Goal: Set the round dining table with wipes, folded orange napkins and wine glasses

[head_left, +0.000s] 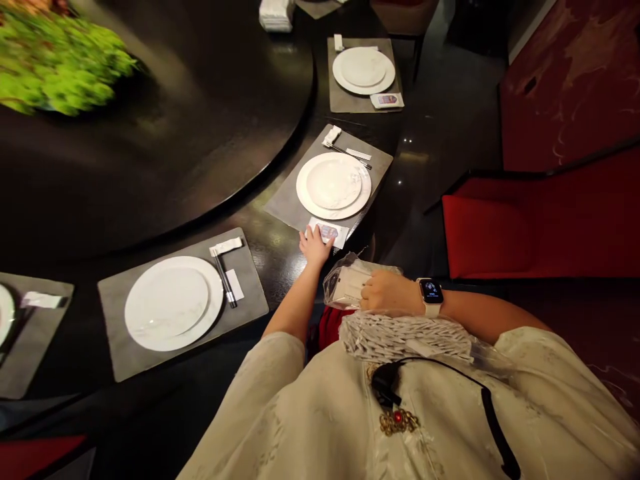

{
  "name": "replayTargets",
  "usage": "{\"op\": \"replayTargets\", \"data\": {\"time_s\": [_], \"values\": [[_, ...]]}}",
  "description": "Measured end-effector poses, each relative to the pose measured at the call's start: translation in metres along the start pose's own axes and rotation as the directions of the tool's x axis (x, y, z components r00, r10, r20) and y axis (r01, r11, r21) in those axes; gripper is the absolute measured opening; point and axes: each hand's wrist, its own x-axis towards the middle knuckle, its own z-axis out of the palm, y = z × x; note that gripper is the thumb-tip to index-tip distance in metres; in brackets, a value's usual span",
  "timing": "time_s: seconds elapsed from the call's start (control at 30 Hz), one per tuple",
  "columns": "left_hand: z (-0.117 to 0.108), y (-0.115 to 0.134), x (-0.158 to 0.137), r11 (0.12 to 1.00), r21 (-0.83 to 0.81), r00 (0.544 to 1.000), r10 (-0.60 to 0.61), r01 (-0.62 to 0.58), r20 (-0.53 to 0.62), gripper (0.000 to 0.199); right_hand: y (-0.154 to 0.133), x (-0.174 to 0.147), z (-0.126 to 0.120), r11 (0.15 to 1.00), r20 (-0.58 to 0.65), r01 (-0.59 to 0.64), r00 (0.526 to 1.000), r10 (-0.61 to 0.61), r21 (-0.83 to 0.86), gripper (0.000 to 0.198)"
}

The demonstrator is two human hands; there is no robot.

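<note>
My left hand (316, 248) reaches to the near edge of a place mat (286, 200). Its fingers are spread over a white packet with a printed label (328, 232), which lies partly on the mat below a white plate (334, 183). My right hand (393, 292), with fingers curled, holds a clear plastic bag of white packets (353, 283) close to my body. Its fingertips are partly hidden. Under that forearm, a second clear bag (400, 337) is packed with many thin white packets. Chopsticks (350, 155) rest on a white holder above the plate.
Left stands another setting with stacked plates (173, 303) and chopsticks (223, 277). Beyond, a farther setting (364, 70) has a similar labelled packet (387, 100). A dark round turntable (210, 153) bears greenery (65, 63) and folded white cloths (277, 15). A red chair (485, 233) is right.
</note>
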Motion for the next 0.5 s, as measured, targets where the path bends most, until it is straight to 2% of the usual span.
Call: {"op": "replayTargets", "data": {"time_s": [0.1,0.37,0.43,0.5], "values": [[0.0,0.005,0.003,1.0,-0.009,0.999,-0.014,0.015,0.03,0.08,0.003,-0.002,0.004,1.0,-0.005,0.003,1.0,-0.003,-0.004,0.028],[-0.009,-0.007,0.018,0.993,-0.023,0.986,0.12,-0.118,0.114,0.08,0.007,-0.004,0.007,1.0,-0.015,0.006,1.0,-0.006,-0.03,0.022],[-0.017,-0.004,0.018,0.992,-0.042,0.987,0.124,-0.12,0.106,0.078,0.007,-0.005,0.004,0.999,-0.019,0.02,1.0,-0.021,-0.038,0.023],[-0.032,0.004,0.009,0.988,-0.119,0.995,0.1,-0.095,0.031,0.075,0.007,-0.005,0.003,0.998,-0.025,0.032,0.999,-0.033,-0.053,0.023]]}}
